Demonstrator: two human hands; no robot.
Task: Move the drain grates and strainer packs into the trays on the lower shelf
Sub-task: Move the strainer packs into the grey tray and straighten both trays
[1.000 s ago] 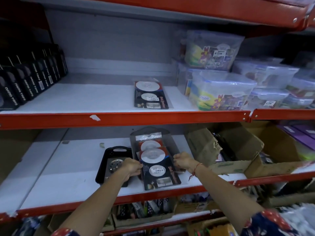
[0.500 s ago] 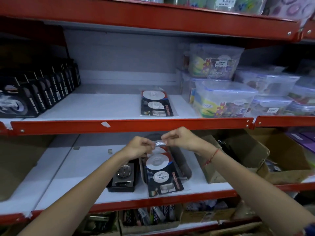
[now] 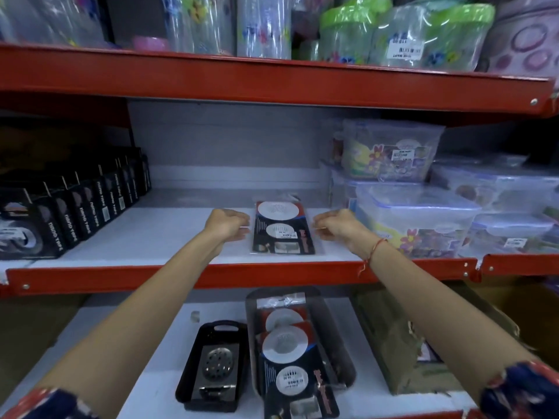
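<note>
A strainer pack, black card with two white round strainers in a clear sleeve, lies flat on the middle shelf. My left hand is curled at its left edge and my right hand at its right edge, fingertips on the sleeve. On the lower shelf a small black tray holds a metal drain grate. Beside it a larger dark tray holds several stacked strainer packs; the front pack hangs over the tray's near end.
Black tape boxes line the middle shelf's left side. Clear lidded containers fill its right. A red beam fronts that shelf. A cardboard box stands right of the trays. Jars crowd the top shelf.
Both hands have risen from the packs in the lower tray to the middle shelf and now flank the pack lying there. The view has tilted up.
</note>
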